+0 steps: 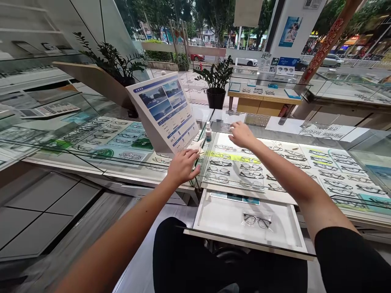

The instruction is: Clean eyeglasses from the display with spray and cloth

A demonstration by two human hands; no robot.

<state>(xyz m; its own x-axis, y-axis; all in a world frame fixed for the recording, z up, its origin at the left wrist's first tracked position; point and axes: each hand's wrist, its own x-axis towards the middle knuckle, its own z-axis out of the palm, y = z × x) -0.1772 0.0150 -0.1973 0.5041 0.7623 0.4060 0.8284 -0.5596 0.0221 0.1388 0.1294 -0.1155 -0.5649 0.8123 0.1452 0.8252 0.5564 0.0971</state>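
My left hand (182, 166) lies on the glass counter at the foot of a standing display card (165, 114). Its fingers are stretched out and its thumb is apart. By the fingertips is a crumpled whitish cloth or tissue (199, 145); I cannot tell whether they grip it. Just beyond stands a small white spray bottle (208, 132). Over the counter's far side, my right hand (241, 134) reaches out with fingers loosely bent and apart, nothing visible in them. Below, an open white drawer (216, 221) holds eyeglasses in a clear bag (257, 221).
Rows of eyeglasses (252, 171) lie under the glass top. More frames (104, 132) fill the case at left, beneath a calculator-like device (50, 110). A potted plant (215, 77) stands beyond the counter. The drawer juts out over my lap.
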